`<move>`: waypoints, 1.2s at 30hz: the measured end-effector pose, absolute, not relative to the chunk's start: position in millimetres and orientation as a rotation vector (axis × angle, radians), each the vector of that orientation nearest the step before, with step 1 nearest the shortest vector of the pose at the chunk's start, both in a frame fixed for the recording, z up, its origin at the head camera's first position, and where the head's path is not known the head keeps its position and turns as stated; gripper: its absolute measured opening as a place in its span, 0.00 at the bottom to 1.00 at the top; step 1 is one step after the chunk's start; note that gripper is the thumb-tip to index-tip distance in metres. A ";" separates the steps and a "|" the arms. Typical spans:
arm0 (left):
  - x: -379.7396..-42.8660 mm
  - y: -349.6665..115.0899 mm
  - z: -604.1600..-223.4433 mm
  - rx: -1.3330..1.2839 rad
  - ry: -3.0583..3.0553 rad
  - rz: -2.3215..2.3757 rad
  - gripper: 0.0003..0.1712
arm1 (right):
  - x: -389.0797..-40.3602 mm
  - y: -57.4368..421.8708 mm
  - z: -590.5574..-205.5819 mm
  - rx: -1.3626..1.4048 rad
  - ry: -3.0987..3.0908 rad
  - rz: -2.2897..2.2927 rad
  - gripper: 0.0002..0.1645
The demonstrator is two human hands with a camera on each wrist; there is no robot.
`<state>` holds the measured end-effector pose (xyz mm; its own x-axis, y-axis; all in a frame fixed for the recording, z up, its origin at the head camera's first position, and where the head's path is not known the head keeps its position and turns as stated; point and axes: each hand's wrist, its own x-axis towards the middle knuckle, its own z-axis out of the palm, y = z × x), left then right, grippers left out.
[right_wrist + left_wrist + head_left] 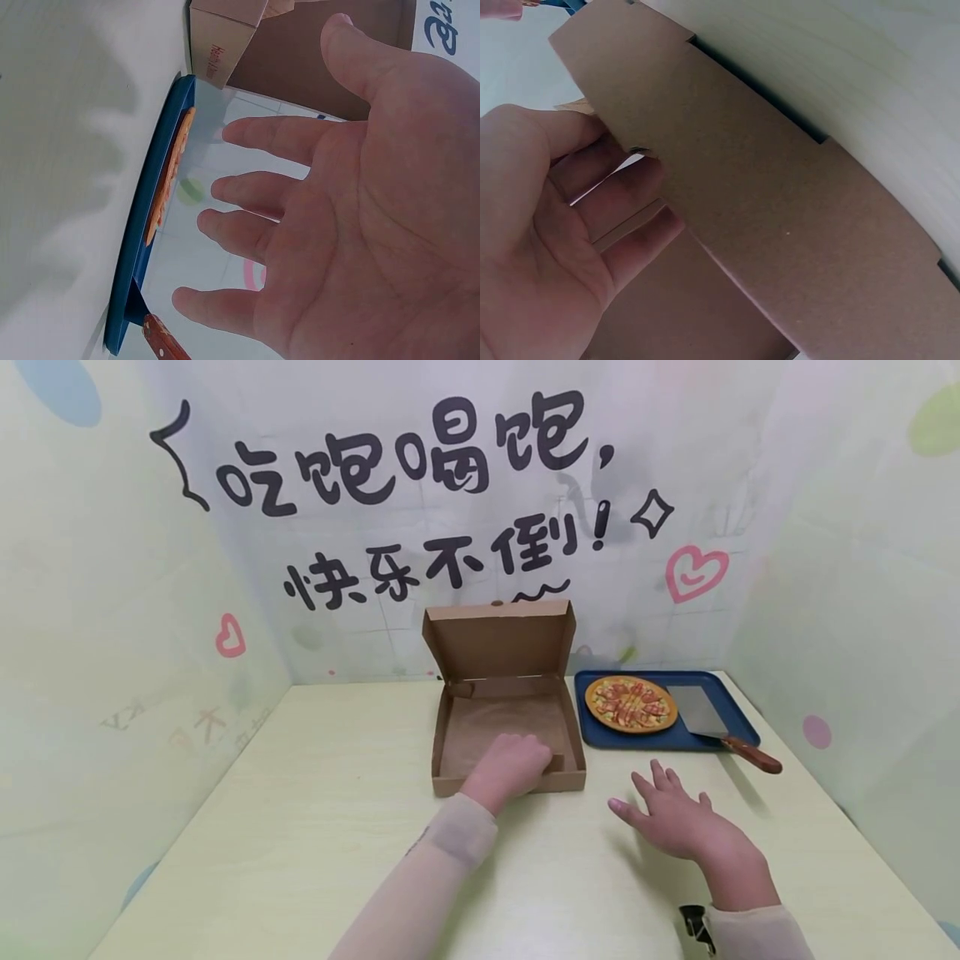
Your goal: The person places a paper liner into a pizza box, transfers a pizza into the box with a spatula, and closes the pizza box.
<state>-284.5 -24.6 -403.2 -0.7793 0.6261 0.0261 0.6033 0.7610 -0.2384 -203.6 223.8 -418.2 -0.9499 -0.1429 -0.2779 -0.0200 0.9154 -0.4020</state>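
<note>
A brown cardboard pizza box (468,735) stands on the table with its lid (498,647) raised at the back. My left hand (510,768) is at the box's front wall, its fingers curled over the top edge. Seen from the left wrist, the fingertips pass behind that front wall (780,187) and are partly hidden by it. Right of the box my right hand (678,822) hovers over the table, fingers spread, holding nothing. In front of it lies a blue tray (652,745) bearing a pizza (632,703) and a wide metal spatula (697,708) with a wooden handle.
The spatula's handle (752,755) juts over the tray's front right edge. Behind the box and tray rises a printed wall covering (360,635), with side walls to left and right. A black clip (697,927) sits by the right sleeve.
</note>
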 end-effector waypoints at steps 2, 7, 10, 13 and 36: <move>-285.2 -23.2 -402.8 -0.997 -2.854 0.329 0.10 | -199.2 219.9 -409.7 -0.132 2.774 -0.570 0.60; -285.0 -20.7 -401.2 -0.986 -2.854 0.320 0.14 | -196.7 216.2 -402.1 -0.124 2.765 -0.562 0.57; -283.5 -20.3 -399.3 -0.986 -2.837 0.322 0.15 | -199.0 217.1 -404.2 -0.107 2.758 -0.569 0.58; -281.6 -20.5 -396.5 -0.987 -2.833 0.312 0.15 | -200.1 218.6 -405.6 -0.115 2.763 -0.573 0.60; -235.5 -69.8 -377.1 -0.804 -2.868 0.100 0.12 | -194.2 215.2 -390.2 -0.136 2.777 -0.555 0.58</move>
<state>-235.5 -69.8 -377.1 -0.8423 0.5213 0.1367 0.5105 0.8531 -0.1075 -194.2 215.2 -390.2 -0.9489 -0.1506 -0.2772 -0.0324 0.9206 -0.3892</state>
